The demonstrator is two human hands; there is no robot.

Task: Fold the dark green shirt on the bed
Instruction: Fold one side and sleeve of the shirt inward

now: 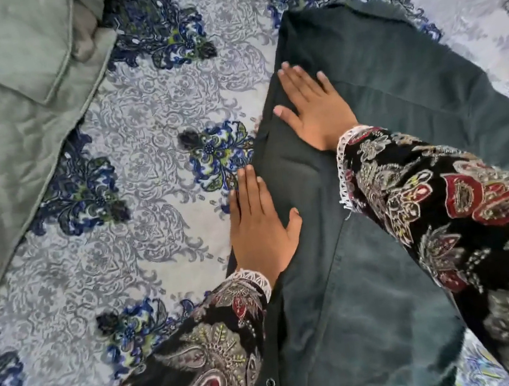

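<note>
Both hands, left (pixel 259 224) and right (pixel 316 108), flat, fingers straight, grip apart, on dark green shirt (pixel 378 85).

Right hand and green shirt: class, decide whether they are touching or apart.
Touching. The head view shows the right hand lying flat, fingers straight, on the shirt near its folded left edge, with no gap visible beneath the palm.

A bedroom: patterned bedspread (pixel 139 117), grey-green quilt (pixel 2 106).
</note>
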